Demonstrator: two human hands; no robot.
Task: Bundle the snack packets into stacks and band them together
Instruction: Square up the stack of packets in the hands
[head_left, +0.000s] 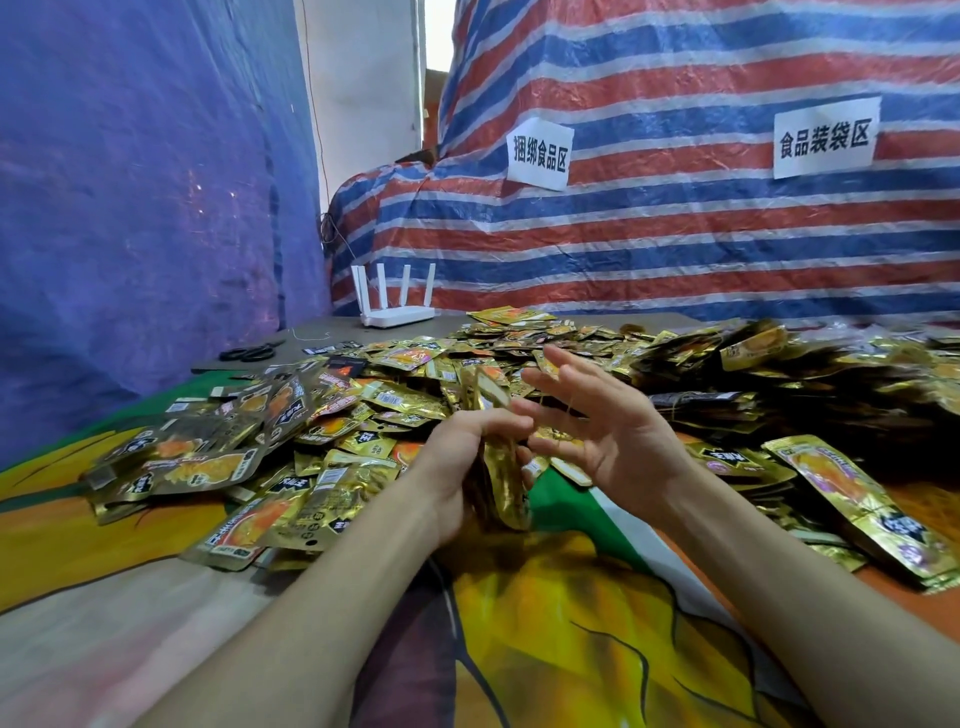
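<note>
Left hand (457, 470) grips the upright packet stack (503, 467); right hand (608, 441) splayed beside, perhaps touching

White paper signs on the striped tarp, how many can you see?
2. The left sign hangs on the striped tarp near the middle of the view. The right sign hangs further right, slightly higher. Others may be hidden beyond the frame's right edge.

Router (397, 312) behind packets (363, 415), scissors (249, 353) left
</note>
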